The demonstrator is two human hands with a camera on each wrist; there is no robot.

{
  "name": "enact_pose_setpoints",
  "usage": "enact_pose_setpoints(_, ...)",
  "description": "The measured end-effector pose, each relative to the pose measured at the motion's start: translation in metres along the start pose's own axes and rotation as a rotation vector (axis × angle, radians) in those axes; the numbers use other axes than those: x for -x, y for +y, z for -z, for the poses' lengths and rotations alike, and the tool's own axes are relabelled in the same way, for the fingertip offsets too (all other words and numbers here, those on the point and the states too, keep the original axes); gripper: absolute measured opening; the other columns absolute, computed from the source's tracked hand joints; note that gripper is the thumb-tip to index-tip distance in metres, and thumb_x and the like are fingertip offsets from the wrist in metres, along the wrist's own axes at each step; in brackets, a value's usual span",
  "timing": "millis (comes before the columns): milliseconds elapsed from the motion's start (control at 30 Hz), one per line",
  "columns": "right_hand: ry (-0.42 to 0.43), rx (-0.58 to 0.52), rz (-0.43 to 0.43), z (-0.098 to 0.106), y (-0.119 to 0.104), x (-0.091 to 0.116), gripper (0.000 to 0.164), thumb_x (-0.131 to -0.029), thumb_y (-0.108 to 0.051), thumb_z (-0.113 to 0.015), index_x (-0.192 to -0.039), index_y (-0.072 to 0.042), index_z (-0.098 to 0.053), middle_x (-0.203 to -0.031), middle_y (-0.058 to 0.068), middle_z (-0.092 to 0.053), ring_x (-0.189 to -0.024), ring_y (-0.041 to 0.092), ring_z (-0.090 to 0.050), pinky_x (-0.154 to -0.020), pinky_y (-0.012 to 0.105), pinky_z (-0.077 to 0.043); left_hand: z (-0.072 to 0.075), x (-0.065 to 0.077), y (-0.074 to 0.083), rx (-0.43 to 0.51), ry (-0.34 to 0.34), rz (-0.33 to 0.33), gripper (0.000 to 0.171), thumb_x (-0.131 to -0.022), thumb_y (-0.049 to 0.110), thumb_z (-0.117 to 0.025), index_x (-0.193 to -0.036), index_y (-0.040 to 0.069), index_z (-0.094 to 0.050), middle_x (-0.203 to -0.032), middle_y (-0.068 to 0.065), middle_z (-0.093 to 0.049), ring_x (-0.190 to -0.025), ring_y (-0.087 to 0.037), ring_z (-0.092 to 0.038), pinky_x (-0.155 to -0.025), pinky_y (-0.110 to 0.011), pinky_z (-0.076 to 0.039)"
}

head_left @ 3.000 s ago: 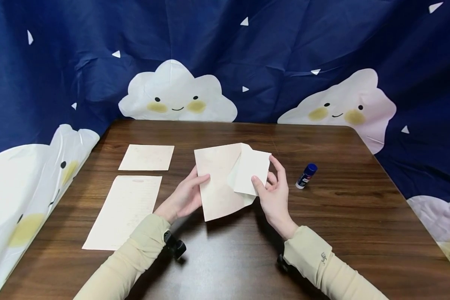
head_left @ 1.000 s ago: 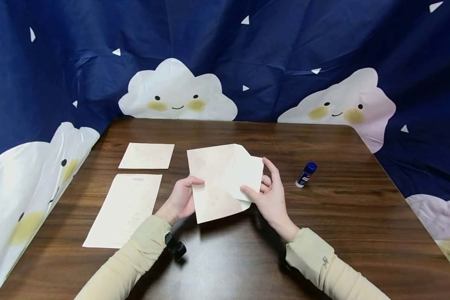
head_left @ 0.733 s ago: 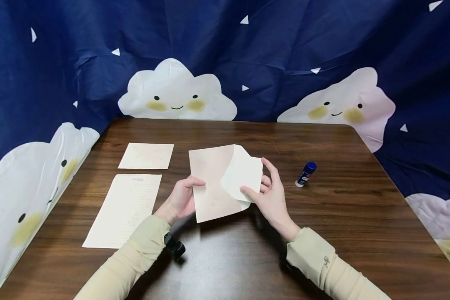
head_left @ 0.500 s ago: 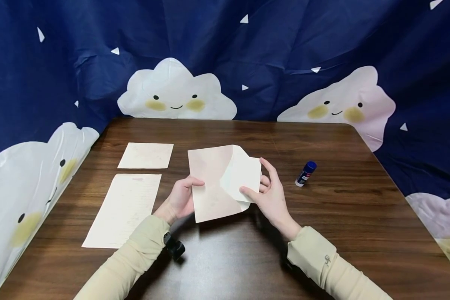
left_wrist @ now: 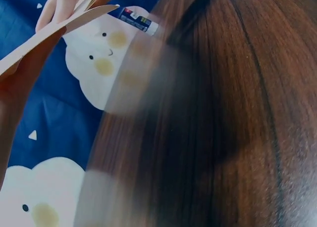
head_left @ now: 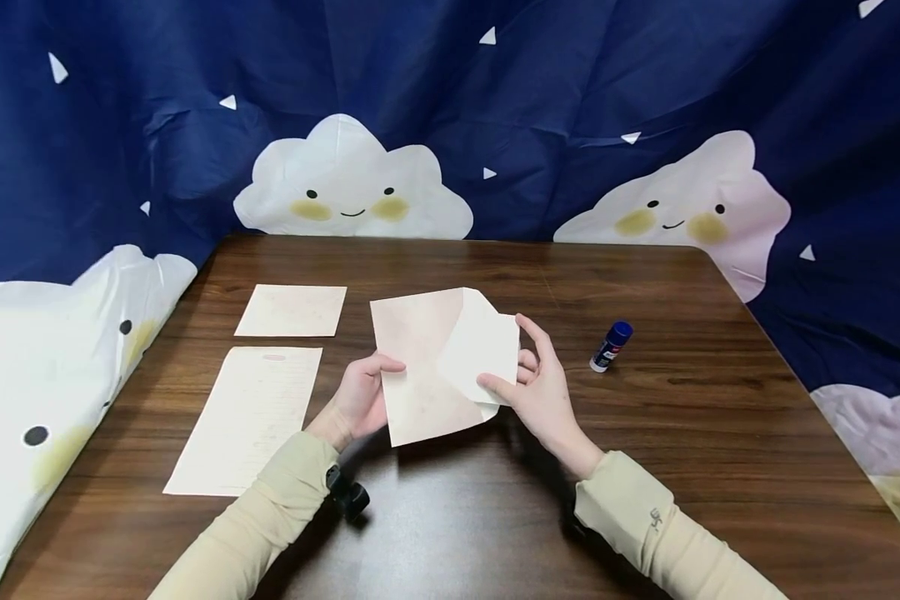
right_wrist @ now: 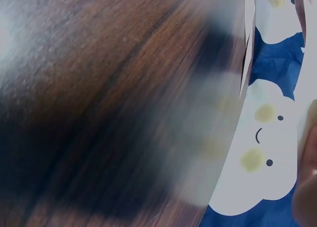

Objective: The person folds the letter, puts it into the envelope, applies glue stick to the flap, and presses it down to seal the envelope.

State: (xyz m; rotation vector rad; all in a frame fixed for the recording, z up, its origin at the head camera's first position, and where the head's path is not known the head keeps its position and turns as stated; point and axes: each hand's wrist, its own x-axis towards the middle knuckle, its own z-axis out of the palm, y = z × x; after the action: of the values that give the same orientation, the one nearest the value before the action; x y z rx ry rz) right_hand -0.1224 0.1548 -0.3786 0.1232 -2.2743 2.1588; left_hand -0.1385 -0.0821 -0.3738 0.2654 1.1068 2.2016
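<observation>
In the head view my left hand (head_left: 363, 392) pinches the left edge of a pale pink envelope (head_left: 416, 333), thumb on top and fingers behind. The envelope's flap side points right, with pale flap corners (head_left: 478, 302) sticking out. My right hand (head_left: 543, 396) grips a folded white sheet (head_left: 491, 354) by its right edge, thumb in front. The sheet's left part lies at the envelope's curved mouth. Both papers are held up over the table. The left wrist view catches the envelope (left_wrist: 29, 49) edge-on; in the right wrist view, fingers (right_wrist: 304, 200) show at the right border.
On the brown wooden table (head_left: 705, 467), a glue stick (head_left: 611, 347) with a blue cap lies right of my right hand. A blank-looking pale card (head_left: 291, 311) lies at the back left, and a printed sheet (head_left: 251, 417) lies nearer. A blue cloud-patterned curtain (head_left: 525, 100) hangs behind.
Compared with 3 seconds ago, both hands and the papers have shifted left. The folded sheet has gone from lying across the flap to the envelope's mouth. Over the last second little has moved.
</observation>
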Motion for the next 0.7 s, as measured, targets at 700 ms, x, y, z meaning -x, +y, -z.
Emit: enact_pose_setpoints(700, -0.139, 0.312, 0.080, 0.0077, -0.0032, -0.0023, 0.075, -0.077, -0.009, -0.078, -0.142, -0.024, -0.044, -0.128, 0.014, -0.051, -0.088, 0.018, -0.050, -0.065, 0.015, -0.046, -0.0009, -0.0002, -0.0023, -0.164, -0.013, 0.061, 0.029, -0.075, 0.009, -0.035, -0.098, 0.016, -0.052, -0.092, 0.011, -0.065, -0.086, -0.003, -0.063, -0.079, -0.020, -0.052)
